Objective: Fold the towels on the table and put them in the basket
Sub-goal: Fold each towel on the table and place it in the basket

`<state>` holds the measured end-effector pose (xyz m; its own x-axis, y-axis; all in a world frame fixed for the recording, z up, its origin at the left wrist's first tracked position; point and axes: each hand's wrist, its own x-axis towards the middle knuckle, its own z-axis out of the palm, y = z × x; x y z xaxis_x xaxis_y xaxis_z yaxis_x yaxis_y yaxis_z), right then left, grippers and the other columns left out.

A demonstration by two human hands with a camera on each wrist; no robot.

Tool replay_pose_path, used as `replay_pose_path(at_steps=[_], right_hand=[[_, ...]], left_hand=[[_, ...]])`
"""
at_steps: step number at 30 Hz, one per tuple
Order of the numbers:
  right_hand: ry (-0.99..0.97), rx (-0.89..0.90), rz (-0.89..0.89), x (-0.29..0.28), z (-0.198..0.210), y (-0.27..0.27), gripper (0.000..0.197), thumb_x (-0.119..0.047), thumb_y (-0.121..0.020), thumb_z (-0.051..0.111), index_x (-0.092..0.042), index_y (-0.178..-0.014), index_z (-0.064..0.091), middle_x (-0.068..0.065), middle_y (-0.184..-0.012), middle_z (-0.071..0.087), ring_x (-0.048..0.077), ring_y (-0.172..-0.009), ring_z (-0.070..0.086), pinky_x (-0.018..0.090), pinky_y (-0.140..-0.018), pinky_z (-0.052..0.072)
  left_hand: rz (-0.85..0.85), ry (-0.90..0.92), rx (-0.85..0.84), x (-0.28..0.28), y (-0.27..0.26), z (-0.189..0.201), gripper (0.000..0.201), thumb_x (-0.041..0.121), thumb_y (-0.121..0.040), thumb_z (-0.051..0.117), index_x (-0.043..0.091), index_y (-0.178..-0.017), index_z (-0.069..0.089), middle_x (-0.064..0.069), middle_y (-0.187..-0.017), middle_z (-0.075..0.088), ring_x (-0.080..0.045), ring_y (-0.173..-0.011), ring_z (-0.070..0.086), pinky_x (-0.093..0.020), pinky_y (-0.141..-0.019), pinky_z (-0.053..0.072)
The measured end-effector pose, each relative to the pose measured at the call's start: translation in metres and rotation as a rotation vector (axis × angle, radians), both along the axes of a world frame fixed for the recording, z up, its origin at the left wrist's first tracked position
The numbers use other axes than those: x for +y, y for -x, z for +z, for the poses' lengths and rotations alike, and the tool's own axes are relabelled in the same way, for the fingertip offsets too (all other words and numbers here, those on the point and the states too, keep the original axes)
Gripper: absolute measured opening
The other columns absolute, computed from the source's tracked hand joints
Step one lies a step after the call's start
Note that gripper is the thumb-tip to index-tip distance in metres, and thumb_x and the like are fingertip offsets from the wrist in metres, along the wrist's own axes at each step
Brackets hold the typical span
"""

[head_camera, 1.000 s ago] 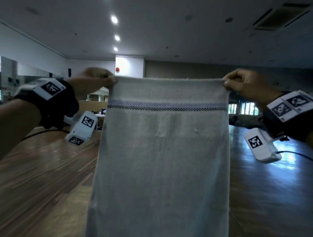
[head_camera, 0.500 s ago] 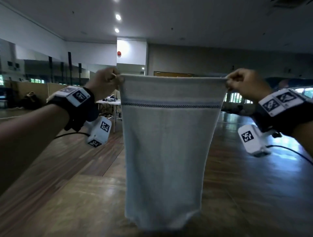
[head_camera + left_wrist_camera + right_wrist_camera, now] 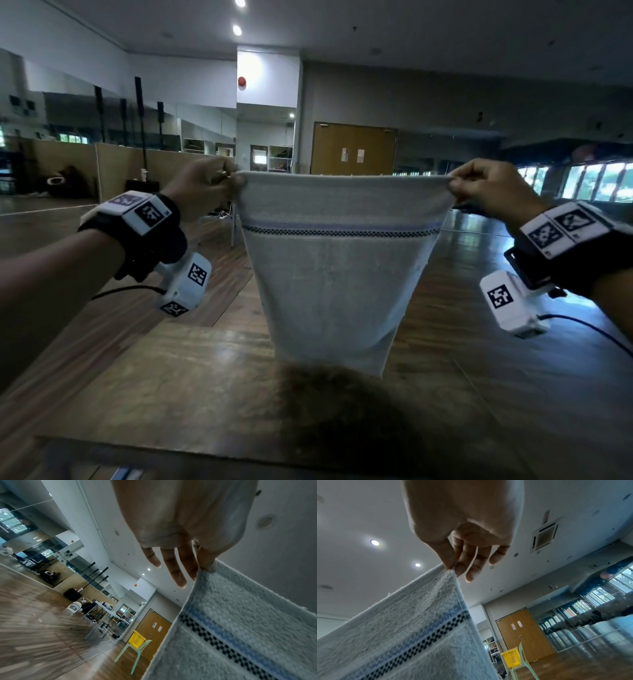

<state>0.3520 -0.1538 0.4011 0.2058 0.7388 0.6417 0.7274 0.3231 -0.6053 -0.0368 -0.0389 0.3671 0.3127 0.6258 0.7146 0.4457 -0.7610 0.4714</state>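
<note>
A pale grey towel (image 3: pixel 337 274) with a blue and black checked stripe hangs stretched in the air above the wooden table (image 3: pixel 191 373). My left hand (image 3: pixel 205 186) pinches its upper left corner and my right hand (image 3: pixel 493 186) pinches the upper right corner. The left wrist view shows thumb and forefinger on the towel (image 3: pixel 240 622) corner, the other fingers (image 3: pixel 173 568) extended. In the right wrist view the thumb and forefinger nip the towel (image 3: pixel 412 615) corner. A yellow basket (image 3: pixel 136 639) sits on a light green chair (image 3: pixel 135 651) beyond the table; the basket (image 3: pixel 511 658) also shows in the right wrist view.
A dark shadow (image 3: pixel 342 411) falls on the table under the towel. Behind lie wooden floor, a brown double door (image 3: pixel 354 149), mirrored walls and a far table with gear (image 3: pixel 106 609). Cables trail from both wrist cameras.
The towel has been lifted away from my face and held farther out, so its bottom edge now hangs in view above the table. Both hands kept their pinch on the top corners.
</note>
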Motion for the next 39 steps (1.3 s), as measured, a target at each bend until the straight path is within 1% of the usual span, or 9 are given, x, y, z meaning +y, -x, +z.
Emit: replay_pose_path(at_steps=[3,5,9,15,19,24,29,35,39], right_hand=[[0.065,-0.012,0.014,0.005,-0.018,0.002,0.018,-0.004,-0.087,0.059,-0.017,-0.075,0.059,0.004,-0.072,0.060,0.017,-0.064,0.057,0.030,-0.071,0.048],[0.111,-0.011,0.014,0.009,-0.034,0.002,0.016,-0.004,-0.086,0.060,-0.016,-0.075,0.060,0.005,-0.072,0.061,0.018,-0.065,0.058,0.033,-0.074,0.049],[0.232,-0.016,0.050,0.013,-0.086,-0.001,0.020,-0.001,-0.087,0.060,-0.016,-0.074,0.058,0.005,-0.071,0.060,0.019,-0.066,0.057,0.030,-0.071,0.049],[0.473,-0.057,0.096,0.005,-0.207,0.002,0.019,0.003,-0.086,0.059,-0.012,-0.075,0.057,0.004,-0.066,0.059,-0.006,-0.049,0.056,0.011,-0.057,0.045],[0.623,-0.126,0.047,0.010,-0.293,-0.001,0.024,-0.003,-0.086,0.062,-0.022,-0.073,0.056,0.005,-0.069,0.062,0.007,-0.058,0.056,0.032,-0.066,0.046],[0.799,-0.223,-0.074,0.022,-0.380,0.001,0.014,-0.020,-0.086,0.060,-0.027,-0.075,0.056,-0.005,-0.078,0.066,0.019,-0.083,0.062,0.039,-0.086,0.047],[0.818,-0.280,-0.135,0.046,-0.415,0.001,0.009,-0.020,-0.088,0.056,-0.026,-0.081,0.054,-0.009,-0.084,0.058,0.022,-0.097,0.059,0.045,-0.097,0.039],[0.885,-0.386,-0.082,0.073,-0.447,-0.010,0.013,-0.015,-0.085,0.052,-0.027,-0.081,0.055,-0.002,-0.098,0.065,0.024,-0.101,0.058,0.052,-0.096,0.039],[0.866,-0.393,-0.080,0.081,-0.456,-0.014,0.013,-0.012,-0.084,0.051,-0.023,-0.088,0.057,-0.001,-0.092,0.064,0.023,-0.096,0.058,0.048,-0.099,0.037]], left_hand=[[-0.001,0.053,0.012,0.008,0.002,-0.022,0.012,0.016,-0.091,0.054,0.006,-0.085,0.056,-0.003,-0.074,0.054,-0.001,-0.062,0.054,-0.009,-0.054,0.044],[-0.012,0.136,0.036,0.015,0.005,-0.041,0.015,0.017,-0.091,0.054,0.003,-0.085,0.057,-0.008,-0.078,0.056,-0.011,-0.068,0.054,-0.021,-0.063,0.048],[-0.047,0.260,0.077,0.023,0.013,-0.098,0.016,0.023,-0.089,0.060,0.020,-0.074,0.055,-0.001,-0.071,0.053,-0.009,-0.064,0.051,-0.019,-0.059,0.043],[0.013,0.390,0.332,0.011,0.021,-0.215,0.023,0.026,-0.091,0.057,0.016,-0.070,0.054,0.010,-0.059,0.053,-0.005,-0.053,0.046,-0.021,-0.055,0.036],[0.055,0.509,0.490,0.013,0.019,-0.292,0.017,0.026,-0.091,0.057,0.012,-0.083,0.059,-0.006,-0.077,0.062,-0.022,-0.071,0.055,-0.032,-0.064,0.040],[0.103,0.562,0.529,0.019,0.007,-0.362,0.013,0.020,-0.088,0.062,0.007,-0.086,0.063,-0.010,-0.082,0.065,-0.027,-0.079,0.060,-0.031,-0.065,0.042],[0.116,0.624,0.394,0.032,-0.009,-0.400,0.011,0.018,-0.089,0.060,0.013,-0.079,0.059,0.004,-0.076,0.060,-0.014,-0.074,0.054,-0.010,-0.057,0.033],[-0.007,0.623,0.492,0.052,-0.023,-0.415,0.024,0.037,-0.084,0.059,0.013,-0.082,0.060,-0.005,-0.101,0.071,-0.023,-0.092,0.065,-0.037,-0.078,0.051],[0.004,0.553,0.659,0.060,-0.028,-0.412,0.034,0.045,-0.081,0.053,0.012,-0.075,0.054,-0.004,-0.076,0.066,-0.029,-0.073,0.062,-0.033,-0.060,0.042]])
